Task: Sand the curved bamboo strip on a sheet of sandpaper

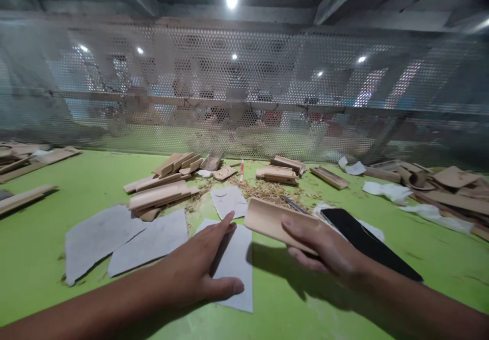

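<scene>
My right hand [324, 243] grips a pale curved piece, seemingly split bamboo [267, 220], with the thumb on its upper face and fingers beneath. The piece is held above the green table [275, 299]. My left hand [202, 263] hovers at or rests on a white paper sheet [239, 279]; thumb and fingers are spread and nothing is in them. Just beyond the fingertips lies a smaller paper piece [229, 202] with a thin curl on it. A thin dark-bladed tool [294, 205] lies behind the held piece, partly hidden.
Stacked curved pieces [160, 194] lie left of centre, more pieces [280, 171] right of centre. Shavings [263, 193] are strewn between them, near a red-and-white stick [242, 171]. A black phone [367, 240] lies by my right wrist. Torn grey-white sheets [99, 238] lie left. A perforated screen [244, 85] borders the back.
</scene>
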Tool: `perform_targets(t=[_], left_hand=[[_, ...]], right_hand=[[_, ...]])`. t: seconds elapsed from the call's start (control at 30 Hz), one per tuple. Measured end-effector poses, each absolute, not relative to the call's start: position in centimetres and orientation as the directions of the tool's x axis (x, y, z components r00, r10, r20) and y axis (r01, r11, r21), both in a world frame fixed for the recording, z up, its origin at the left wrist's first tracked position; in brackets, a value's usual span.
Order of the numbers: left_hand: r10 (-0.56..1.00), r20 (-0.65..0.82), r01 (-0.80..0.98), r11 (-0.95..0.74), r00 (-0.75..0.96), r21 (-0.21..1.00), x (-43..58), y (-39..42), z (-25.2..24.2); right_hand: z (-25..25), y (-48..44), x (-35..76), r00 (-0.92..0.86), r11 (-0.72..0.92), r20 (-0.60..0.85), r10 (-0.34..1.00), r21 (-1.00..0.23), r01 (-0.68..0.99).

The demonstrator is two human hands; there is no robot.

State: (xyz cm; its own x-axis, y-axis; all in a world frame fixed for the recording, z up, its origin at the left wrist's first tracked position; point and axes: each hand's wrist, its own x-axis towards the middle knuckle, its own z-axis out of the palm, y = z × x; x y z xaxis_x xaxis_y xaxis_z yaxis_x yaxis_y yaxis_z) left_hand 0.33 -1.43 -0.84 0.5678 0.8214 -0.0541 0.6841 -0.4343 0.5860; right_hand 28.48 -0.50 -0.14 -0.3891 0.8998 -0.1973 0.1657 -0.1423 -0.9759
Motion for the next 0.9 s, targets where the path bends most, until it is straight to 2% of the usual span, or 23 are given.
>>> perform_targets(t=[0.07, 0.13, 0.17, 0.23, 0.3, 0.5, 0.63, 0.77, 0.9], left_hand=[[0.823, -0.037, 0.677, -0.440, 0.567, 0.589, 0.3, -1.5, -0.9], [0.829, -0.039, 0.682, -0.432, 0.558, 0.590, 0.3, -1.5, -0.8], [0.832, -0.041, 0.685, -0.427, 0.553, 0.590, 0.3, -1.5, -0.8], [0.830, -0.052, 0.689, -0.423, 0.555, 0.588, 0.3, -1.5, -0.9], [0.827, -0.070, 0.696, -0.419, 0.557, 0.584, 0.2, -1.5, -1.0], [0.800, -0.028, 0.654, -0.470, 0.599, 0.593, -0.3, -1.3, -1.5], [0.816, -0.046, 0.683, -0.450, 0.576, 0.576, -0.1, -1.3, -1.3], [0.797, -0.070, 0.692, -0.472, 0.599, 0.546, 0.0, -1.2, -1.2], [0.815, -0.066, 0.708, -0.457, 0.576, 0.538, 0.0, -1.2, -1.0]], right_hand=[[-0.3, -0.4, 28.5, -0.429, 0.159, -0.014, 0.903, -0.918, 0.363], [-0.5, -0.2, 28.6, -0.568, 0.469, 0.167, 0.806, -0.766, 0.439], [-0.6, -0.1, 28.6, -0.630, 0.576, 0.217, 0.746, -0.685, 0.446], [-0.8, -0.1, 28.5, -0.694, 0.675, 0.235, 0.680, -0.569, 0.469], [-0.7, -0.3, 28.1, -0.695, 0.671, 0.207, 0.689, -0.547, 0.501], [0.3, -0.9, 27.3, -0.726, 0.523, 0.096, 0.681, -0.758, 0.390], [0.8, -1.3, 27.3, -0.673, 0.517, 0.104, 0.732, -0.729, 0.449], [0.9, -1.8, 27.1, -0.760, 0.520, 0.048, 0.648, -0.757, 0.395], [0.7, -1.7, 27.2, -0.720, 0.531, 0.079, 0.690, -0.731, 0.428]])
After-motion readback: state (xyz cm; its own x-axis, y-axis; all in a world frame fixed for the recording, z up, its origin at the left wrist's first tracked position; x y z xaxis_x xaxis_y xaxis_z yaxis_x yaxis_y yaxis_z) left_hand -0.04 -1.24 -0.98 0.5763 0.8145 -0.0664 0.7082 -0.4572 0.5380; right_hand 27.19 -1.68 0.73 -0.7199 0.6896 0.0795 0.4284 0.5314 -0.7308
